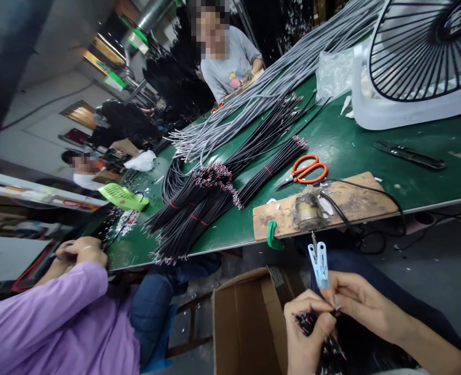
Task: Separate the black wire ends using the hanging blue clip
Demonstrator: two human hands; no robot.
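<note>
My left hand is closed around a bundle of thin black cables with stripped, reddish ends. Close against it, my right hand pinches at one cable end with a red tip. Just above my fingers is a light blue plastic clothespin, its far end at a thin metal shaft. That shaft sticks out from a small, dusty, tape-wrapped motor-like device on a wooden board. A green clamp grips the board's edge at the table.
Tied black cable bundles and long grey cables cover the green table. Orange-handled scissors, black snips and a white fan lie right. A cardboard box stands below. A co-worker's purple sleeve is left.
</note>
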